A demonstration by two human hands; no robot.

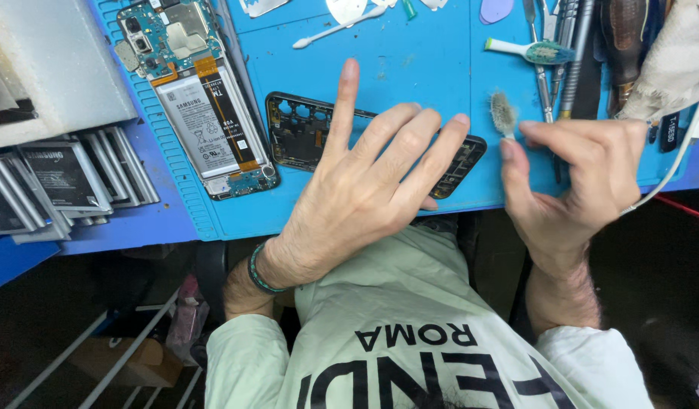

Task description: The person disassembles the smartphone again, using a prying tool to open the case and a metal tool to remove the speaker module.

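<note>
**Brush Beside the Phone Frame**

The left hand point(372, 178) lies spread wide and flat over the black phone frame point(304, 136), which runs left to right across the blue worktop mat point(410, 60), its right end poking out past the fingers. Just right of that end, the right hand point(584, 178) pinches a small worn brush point(504, 113), bristles up. The frame looks hollow and stripped. An opened phone point(201, 106) lies left of it.

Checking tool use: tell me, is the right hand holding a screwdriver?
No, the right hand pinches a small brush, bristles up.
</note>
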